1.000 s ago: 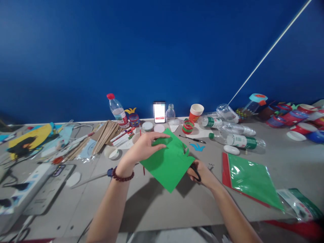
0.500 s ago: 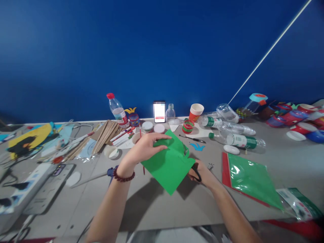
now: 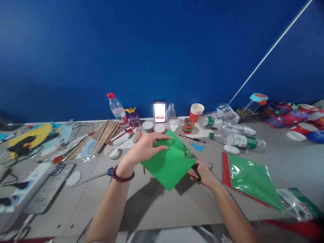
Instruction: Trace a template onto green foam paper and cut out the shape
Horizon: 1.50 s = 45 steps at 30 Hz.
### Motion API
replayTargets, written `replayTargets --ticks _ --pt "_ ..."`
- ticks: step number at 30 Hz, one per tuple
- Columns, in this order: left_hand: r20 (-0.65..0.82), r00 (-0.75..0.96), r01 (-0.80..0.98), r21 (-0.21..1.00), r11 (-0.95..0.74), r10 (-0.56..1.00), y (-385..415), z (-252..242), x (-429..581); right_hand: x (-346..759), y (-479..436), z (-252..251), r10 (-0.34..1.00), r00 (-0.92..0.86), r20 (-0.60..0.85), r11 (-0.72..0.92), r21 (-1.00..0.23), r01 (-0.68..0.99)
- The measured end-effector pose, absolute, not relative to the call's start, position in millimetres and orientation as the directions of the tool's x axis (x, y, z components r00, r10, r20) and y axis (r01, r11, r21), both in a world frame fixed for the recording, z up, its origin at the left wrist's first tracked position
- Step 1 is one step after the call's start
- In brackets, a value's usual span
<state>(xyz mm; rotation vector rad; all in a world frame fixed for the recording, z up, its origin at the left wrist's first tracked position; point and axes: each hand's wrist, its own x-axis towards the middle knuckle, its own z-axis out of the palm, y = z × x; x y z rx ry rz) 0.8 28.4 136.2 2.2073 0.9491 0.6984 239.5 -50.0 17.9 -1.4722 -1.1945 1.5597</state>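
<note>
A sheet of green paper [image 3: 167, 165] is tilted above the table, held at its left and upper edge by my left hand [image 3: 148, 146], thumb on top and the other fingers along the far side. Black-handled scissors [image 3: 196, 172] are in my right hand [image 3: 204, 173], at the sheet's right corner. Their blades reach into the paper, partly hidden by it, and a narrow cut strip curls up beside them. Just beyond lies a blue paper cutout [image 3: 197, 146] with pointed tips, near a black pen [image 3: 192, 138].
Plastic bottles [image 3: 243, 141] lie at the back right, behind a pack of green and red sheets [image 3: 253, 175]. Paper cups [image 3: 196, 112], a propped phone [image 3: 159, 112] and markers [image 3: 124, 136] line the back. Wooden sticks [image 3: 106, 135] and a power strip [image 3: 27, 185] are left.
The green sheet's near corner has tipped slightly upward. Both hands stay almost in place, with the scissors still in the paper.
</note>
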Motion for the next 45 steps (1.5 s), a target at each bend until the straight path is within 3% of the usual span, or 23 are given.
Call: replayTargets --ticks 13,18,23,29,45 --pt "0.238 0.577 0.417 0.737 -0.532 0.781 27.9 134.9 2.2 239.5 -52.1 25.4 0.928 -0.106 -0.357 -0.332 -0.922 0.199" --pt "0.151 0.546 0.443 0.783 -0.437 0.824 26.1 136.8 0.1 240.9 -50.2 19.4 0.943 -0.106 -0.317 -0.295 -0.938 0.179" --pt "0.092 0.565 0.498 0.754 -0.429 0.82 26.8 137.5 -2.4 241.8 -49.7 19.7 0.952 -0.114 -0.284 -0.263 -0.95 0.169" --pt "0.197 0.514 0.396 0.809 -0.434 0.835 32.3 129.2 -5.1 240.5 -49.6 21.9 0.945 -0.107 -0.308 -0.287 -0.941 0.179" --pt "0.183 0.492 0.372 0.84 -0.396 0.851 30.0 134.8 -4.8 239.0 -50.5 25.0 0.938 -0.111 -0.328 -0.307 -0.936 0.173"
